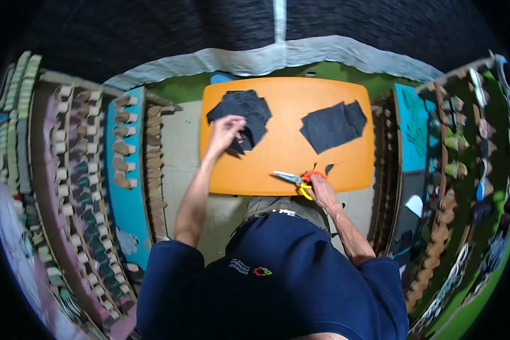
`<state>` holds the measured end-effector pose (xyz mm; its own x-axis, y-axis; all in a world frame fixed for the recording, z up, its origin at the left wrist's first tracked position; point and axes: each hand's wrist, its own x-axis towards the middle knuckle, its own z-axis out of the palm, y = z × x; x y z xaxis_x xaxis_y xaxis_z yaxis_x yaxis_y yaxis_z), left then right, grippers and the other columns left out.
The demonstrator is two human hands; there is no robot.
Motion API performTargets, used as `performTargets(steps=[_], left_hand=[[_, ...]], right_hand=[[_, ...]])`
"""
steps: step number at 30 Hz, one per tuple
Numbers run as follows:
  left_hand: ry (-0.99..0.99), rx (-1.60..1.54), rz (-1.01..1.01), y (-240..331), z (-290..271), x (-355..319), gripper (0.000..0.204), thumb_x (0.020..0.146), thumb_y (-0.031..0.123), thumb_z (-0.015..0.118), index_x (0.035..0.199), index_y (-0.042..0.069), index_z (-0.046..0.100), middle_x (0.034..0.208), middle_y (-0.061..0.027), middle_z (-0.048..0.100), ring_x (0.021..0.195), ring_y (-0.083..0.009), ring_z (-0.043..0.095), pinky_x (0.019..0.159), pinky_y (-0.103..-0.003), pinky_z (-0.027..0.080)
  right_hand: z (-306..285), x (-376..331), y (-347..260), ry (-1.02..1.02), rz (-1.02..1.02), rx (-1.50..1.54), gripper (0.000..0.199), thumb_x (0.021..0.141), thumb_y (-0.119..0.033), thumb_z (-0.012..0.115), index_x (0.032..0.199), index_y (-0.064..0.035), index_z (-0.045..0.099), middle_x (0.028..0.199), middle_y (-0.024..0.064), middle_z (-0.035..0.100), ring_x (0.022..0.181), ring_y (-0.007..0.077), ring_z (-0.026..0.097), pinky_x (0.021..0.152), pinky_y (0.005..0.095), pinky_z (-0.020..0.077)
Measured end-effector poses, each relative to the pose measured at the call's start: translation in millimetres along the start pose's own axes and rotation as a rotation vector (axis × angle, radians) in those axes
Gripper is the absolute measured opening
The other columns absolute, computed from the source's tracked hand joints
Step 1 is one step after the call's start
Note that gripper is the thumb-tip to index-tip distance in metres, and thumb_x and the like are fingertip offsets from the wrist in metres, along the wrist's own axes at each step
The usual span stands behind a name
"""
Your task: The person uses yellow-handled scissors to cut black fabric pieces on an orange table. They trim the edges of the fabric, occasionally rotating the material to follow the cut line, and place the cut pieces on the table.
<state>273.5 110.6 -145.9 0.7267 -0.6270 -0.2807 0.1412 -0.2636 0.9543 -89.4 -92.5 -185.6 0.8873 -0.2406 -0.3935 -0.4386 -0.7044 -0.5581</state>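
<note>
The scissors [289, 178] were gripped by their handles in the right hand [322, 191], blades pointed toward the left hand's side, seemingly so that the left hand [226, 132] was left free for cloth. Its fingers were curled over a dark cloth pile [250, 106]; whether a piece was pinched could not be told. Beyond the right hand, another dark pile [332, 127] was laid, apparently separated to prevent mixing.

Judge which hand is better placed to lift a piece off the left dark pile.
Probably the left: the left hand is at the dark pile, while the right hand holds scissors near the close edge of the orange table.
</note>
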Motion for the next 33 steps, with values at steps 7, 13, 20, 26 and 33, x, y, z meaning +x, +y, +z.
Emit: performTargets(steps=[7,13,20,26,33], left_hand=[[0.452,0.754,0.392,-21,5,64,0.051,0.081,0.013,0.075,0.129,0.005,0.062,0.135,-0.0271,0.054,0.130,-0.0403,0.048,0.111,-0.046,0.038],[-0.022,0.573,0.393,-27,117,63,0.025,0.087,0.017,0.071,0.105,0.000,0.073,0.096,-0.0174,0.071,0.085,-0.0267,0.069,0.078,-0.035,0.055],[0.159,0.705,0.252,-77,236,44,0.062,0.070,0.031,0.088,0.118,0.002,0.061,0.113,-0.0177,0.056,0.112,-0.0371,0.052,0.099,-0.046,0.044],[0.288,0.621,0.173,-89,267,37,0.034,0.071,0.011,0.083,0.099,0.010,0.064,0.102,-0.0127,0.060,0.104,-0.0318,0.055,0.094,-0.043,0.046],[0.248,-0.194,-0.199,-97,262,27,0.027,0.081,0.001,0.067,0.107,0.008,0.063,0.092,-0.0060,0.063,0.088,-0.0179,0.061,0.075,-0.032,0.052]], right_hand=[[-9,-30,22,0.400,0.140,0.033,0.042,0.084,-0.020,0.073,0.118,-0.0031,0.054,0.110,0.0205,0.064,0.103,0.0388,0.063,0.087,0.0478,0.0511],[0,-26,29,0.406,0.174,0.130,0.053,0.084,-0.017,0.072,0.129,-0.0028,0.048,0.127,0.0236,0.057,0.116,0.0404,0.058,0.096,0.0461,0.0490],[13,-96,-21,0.171,0.368,0.420,0.055,0.087,-0.039,0.074,0.125,-0.0073,0.051,0.096,0.0214,0.070,0.085,0.0455,0.067,0.073,0.0506,0.0522],[-7,-107,13,0.507,0.586,0.548,0.057,0.086,-0.041,0.077,0.126,-0.0059,0.058,0.098,0.0191,0.072,0.087,0.0382,0.070,0.075,0.0444,0.0531],[-41,-83,70,0.576,0.487,0.567,0.053,0.077,-0.042,0.085,0.103,0.0015,0.070,0.073,0.0086,0.065,0.066,0.0140,0.055,0.063,0.0311,0.0472]])
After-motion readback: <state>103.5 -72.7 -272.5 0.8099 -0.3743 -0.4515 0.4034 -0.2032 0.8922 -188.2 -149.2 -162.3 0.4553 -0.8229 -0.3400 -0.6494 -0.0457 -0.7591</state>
